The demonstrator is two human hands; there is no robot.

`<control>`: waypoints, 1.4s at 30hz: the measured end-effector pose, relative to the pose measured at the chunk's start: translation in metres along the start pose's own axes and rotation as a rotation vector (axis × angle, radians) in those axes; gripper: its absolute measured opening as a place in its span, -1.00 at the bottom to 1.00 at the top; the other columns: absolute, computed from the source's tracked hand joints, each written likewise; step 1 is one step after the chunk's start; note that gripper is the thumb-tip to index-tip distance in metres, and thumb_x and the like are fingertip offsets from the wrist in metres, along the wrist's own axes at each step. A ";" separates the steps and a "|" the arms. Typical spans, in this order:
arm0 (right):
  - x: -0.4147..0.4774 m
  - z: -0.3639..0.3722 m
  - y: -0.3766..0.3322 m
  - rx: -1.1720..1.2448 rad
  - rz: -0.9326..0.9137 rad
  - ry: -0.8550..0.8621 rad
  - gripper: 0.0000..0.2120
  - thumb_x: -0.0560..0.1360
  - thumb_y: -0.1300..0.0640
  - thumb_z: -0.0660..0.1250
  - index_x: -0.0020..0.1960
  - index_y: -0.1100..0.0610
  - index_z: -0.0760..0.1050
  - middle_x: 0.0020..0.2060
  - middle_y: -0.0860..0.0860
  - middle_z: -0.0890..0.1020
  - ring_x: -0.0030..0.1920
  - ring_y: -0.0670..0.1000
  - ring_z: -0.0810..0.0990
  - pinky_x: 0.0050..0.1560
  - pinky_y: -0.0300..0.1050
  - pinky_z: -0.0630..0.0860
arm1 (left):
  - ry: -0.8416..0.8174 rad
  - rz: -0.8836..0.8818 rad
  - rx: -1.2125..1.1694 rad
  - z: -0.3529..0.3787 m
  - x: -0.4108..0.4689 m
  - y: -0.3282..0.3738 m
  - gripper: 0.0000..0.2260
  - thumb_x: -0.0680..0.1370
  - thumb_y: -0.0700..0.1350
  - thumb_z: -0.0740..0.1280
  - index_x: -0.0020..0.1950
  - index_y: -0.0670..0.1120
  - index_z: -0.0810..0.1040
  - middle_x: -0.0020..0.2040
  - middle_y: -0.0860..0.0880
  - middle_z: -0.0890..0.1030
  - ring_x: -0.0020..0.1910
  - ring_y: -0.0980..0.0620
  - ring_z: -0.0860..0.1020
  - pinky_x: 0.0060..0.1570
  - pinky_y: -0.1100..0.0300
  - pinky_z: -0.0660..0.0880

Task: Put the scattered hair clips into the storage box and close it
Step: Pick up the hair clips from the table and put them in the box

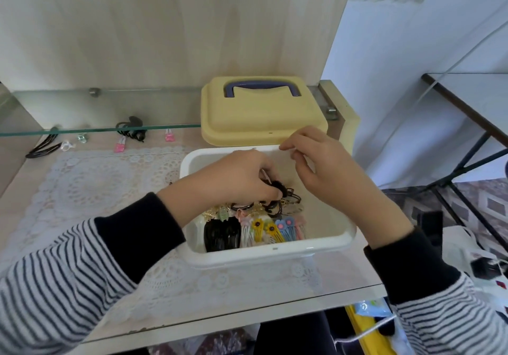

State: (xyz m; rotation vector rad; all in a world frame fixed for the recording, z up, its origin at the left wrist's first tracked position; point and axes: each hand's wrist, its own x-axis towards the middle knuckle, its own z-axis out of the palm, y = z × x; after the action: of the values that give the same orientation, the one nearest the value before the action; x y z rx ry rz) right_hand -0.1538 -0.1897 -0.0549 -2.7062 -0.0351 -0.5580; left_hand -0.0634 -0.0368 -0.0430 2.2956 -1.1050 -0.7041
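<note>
Centrally, the white storage box [269, 253] stands open, already holding flower clips [270, 231] along its near wall. The left hand [233, 178] reaches inside it, fingers curled down around a dark clip [275, 187], possibly a hair tie, as motion blur obscures it. The right hand [316, 162] hovers over the box's far right rim, fingers loosely bent, thumb and forefinger close together; whether they pinch anything cannot be told. Behind the box, touching its far rim, lies the yellow lid [261, 118] with its purple handle up. Well to the box's left remain pink clips [120, 145], a green clip [82, 137] and black hairpins [44, 150]. These pieces are probably light, stiff and small, and best pinched across the body with fingertips; the pins likely slide on the smooth top. The rigid lid should lift easily by its handle.
</note>
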 end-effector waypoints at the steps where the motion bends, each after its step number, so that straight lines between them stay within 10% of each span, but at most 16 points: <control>1: -0.001 0.001 0.001 0.009 -0.001 0.011 -0.74 0.49 0.29 0.15 0.08 0.20 0.55 0.00 0.04 0.52 -0.21 0.13 0.56 -0.22 0.12 0.53 | -0.002 0.018 -0.007 0.003 0.001 0.001 -0.84 0.43 0.04 0.46 -0.04 0.04 0.63 -0.16 0.06 0.64 -0.16 0.05 0.62 -0.19 0.15 0.55; 17: -0.003 0.006 0.005 0.030 -0.019 0.073 -0.75 0.48 0.28 0.14 0.04 0.20 0.55 0.00 0.03 0.53 -0.22 0.12 0.56 -0.25 0.10 0.53 | 0.029 0.163 0.260 0.023 0.021 0.005 -0.84 0.61 -0.09 0.21 0.18 -0.04 0.38 -0.05 -0.05 0.57 -0.17 0.00 0.51 -0.21 0.16 0.37; 22: -0.003 0.006 0.006 0.030 -0.031 0.087 -0.70 0.49 0.20 0.07 0.05 0.20 0.55 -0.01 0.03 0.54 -0.22 0.12 0.56 -0.25 0.10 0.53 | 0.025 0.130 0.256 0.011 0.003 0.002 -0.71 0.60 -0.04 0.22 0.31 0.00 0.37 0.20 -0.01 0.54 0.15 -0.02 0.53 0.13 0.06 0.48; 42: 0.011 0.012 -0.048 -0.073 0.055 0.138 -0.80 0.56 0.13 0.22 0.13 0.12 0.53 0.04 -0.02 0.58 -0.06 0.04 0.58 -0.17 0.03 0.55 | 0.641 0.191 0.384 -0.021 -0.076 -0.057 -0.68 0.54 0.07 0.18 0.25 0.07 0.52 0.21 0.14 0.54 0.17 0.11 0.51 0.12 0.09 0.43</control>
State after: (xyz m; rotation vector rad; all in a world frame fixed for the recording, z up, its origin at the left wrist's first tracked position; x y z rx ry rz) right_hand -0.1441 -0.1412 -0.0441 -2.7218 0.0975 -0.7414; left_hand -0.0597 0.0607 -0.0449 2.4014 -1.1747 0.3397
